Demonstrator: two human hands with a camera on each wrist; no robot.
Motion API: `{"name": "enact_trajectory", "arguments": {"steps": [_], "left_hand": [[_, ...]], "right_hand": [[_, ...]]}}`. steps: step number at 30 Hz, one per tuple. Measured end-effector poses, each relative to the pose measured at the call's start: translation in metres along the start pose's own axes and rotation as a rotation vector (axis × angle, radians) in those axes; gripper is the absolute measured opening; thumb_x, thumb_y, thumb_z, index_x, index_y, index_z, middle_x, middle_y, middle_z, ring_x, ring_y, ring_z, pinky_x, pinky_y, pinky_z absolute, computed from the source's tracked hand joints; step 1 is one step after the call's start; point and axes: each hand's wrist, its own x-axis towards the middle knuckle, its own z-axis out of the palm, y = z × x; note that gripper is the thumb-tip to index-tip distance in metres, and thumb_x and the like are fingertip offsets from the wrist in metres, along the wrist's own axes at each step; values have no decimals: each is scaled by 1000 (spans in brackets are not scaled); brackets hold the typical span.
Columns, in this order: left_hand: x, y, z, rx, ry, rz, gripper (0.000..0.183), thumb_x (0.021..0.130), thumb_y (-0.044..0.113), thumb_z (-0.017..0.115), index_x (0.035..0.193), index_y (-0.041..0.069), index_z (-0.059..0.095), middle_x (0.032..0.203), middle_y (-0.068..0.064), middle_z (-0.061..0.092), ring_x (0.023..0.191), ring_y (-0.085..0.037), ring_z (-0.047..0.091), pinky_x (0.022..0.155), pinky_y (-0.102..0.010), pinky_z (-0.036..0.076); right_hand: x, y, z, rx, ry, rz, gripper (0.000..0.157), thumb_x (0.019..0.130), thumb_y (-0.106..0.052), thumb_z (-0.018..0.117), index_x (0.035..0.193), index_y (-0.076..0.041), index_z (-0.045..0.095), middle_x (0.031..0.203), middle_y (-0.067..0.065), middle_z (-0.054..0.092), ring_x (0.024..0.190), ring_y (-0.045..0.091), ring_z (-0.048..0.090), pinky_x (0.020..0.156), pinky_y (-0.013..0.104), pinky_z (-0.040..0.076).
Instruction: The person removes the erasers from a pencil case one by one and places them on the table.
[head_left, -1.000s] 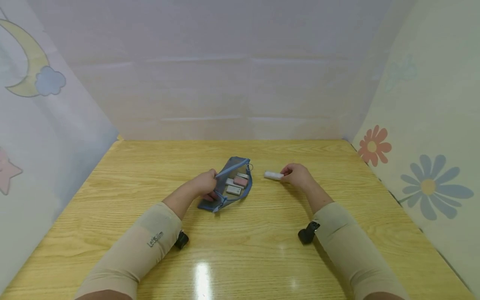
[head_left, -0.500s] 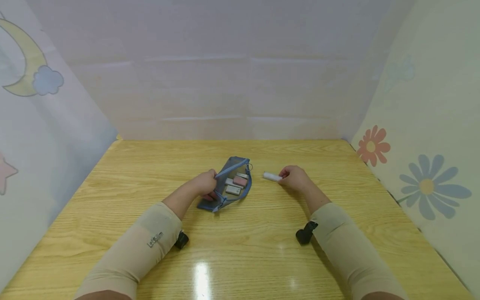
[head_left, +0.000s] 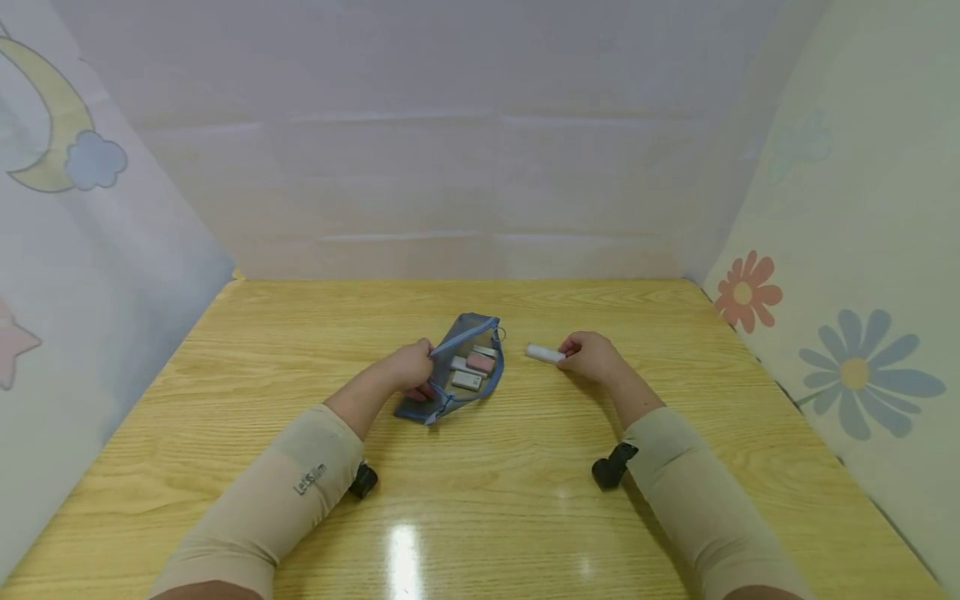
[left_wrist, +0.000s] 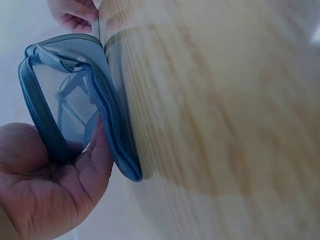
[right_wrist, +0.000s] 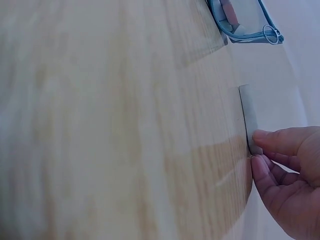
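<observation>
In the head view my left hand point(head_left: 408, 367) grips the edge of a blue mesh zipper pouch point(head_left: 463, 337) lying on the table, its mouth facing right. The left wrist view has the thumb outside the blue rim point(left_wrist: 37, 102) and the fingers reaching under the mesh. Inside the pouch lie a pink block point(head_left: 481, 362), a white block point(head_left: 467, 381) and other small pale pieces. To the pouch's right, my right hand point(head_left: 594, 358) pinches the near end of a short white bar point(head_left: 543, 353) between thumb and fingertips. In the right wrist view that bar point(right_wrist: 248, 112) lies flat along the tabletop.
The wooden table point(head_left: 480, 492) spreads around both hands, with a pale wall covering point(head_left: 465, 192) behind it. Printed side panels stand left and right. A small metal ring point(head_left: 502, 334) hangs at the pouch's far corner. Black wrist cameras point(head_left: 611, 468) sit under both forearms.
My right hand has shifted slightly left and nearer with the white bar, whose angle has turned a little, then kept still. The left hand and pouch have stayed in place.
</observation>
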Motion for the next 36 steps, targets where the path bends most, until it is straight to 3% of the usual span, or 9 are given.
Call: {"name": "enact_trajectory", "arguments": {"steps": [16, 22, 28, 36], "left_hand": [[1, -1, 0, -3, -1, 5, 30, 97, 7, 26, 125, 4, 35, 94, -19, 53, 71, -22, 64, 59, -32, 54], [2, -1, 0, -3, -1, 9, 31, 96, 6, 26, 126, 3, 35, 94, -19, 53, 69, -22, 64, 59, -32, 54], [1, -1, 0, -5, -1, 12, 31, 96, 6, 26, 126, 3, 35, 94, -19, 53, 69, -21, 64, 59, -32, 54], [0, -1, 0, 5, 2, 13, 31, 96, 5, 26, 126, 2, 35, 94, -19, 54, 69, -21, 65, 59, -32, 54]], "right_hand": [[-3, 1, -1, 63, 16, 29, 25, 82, -16, 68, 103, -2, 63, 96, 12, 61, 86, 24, 55, 74, 34, 46], [-10, -8, -3, 161, 40, 61, 29, 87, -18, 63, 112, -3, 59, 108, 14, 58, 95, 27, 54, 78, 35, 46], [-16, -26, 2, 262, 24, 5, 32, 88, -18, 62, 115, -1, 58, 109, 15, 58, 96, 27, 55, 81, 38, 48], [-18, -49, 25, 328, 20, -60, 27, 87, -14, 63, 110, -1, 60, 101, 11, 61, 91, 22, 57, 78, 33, 48]]}}
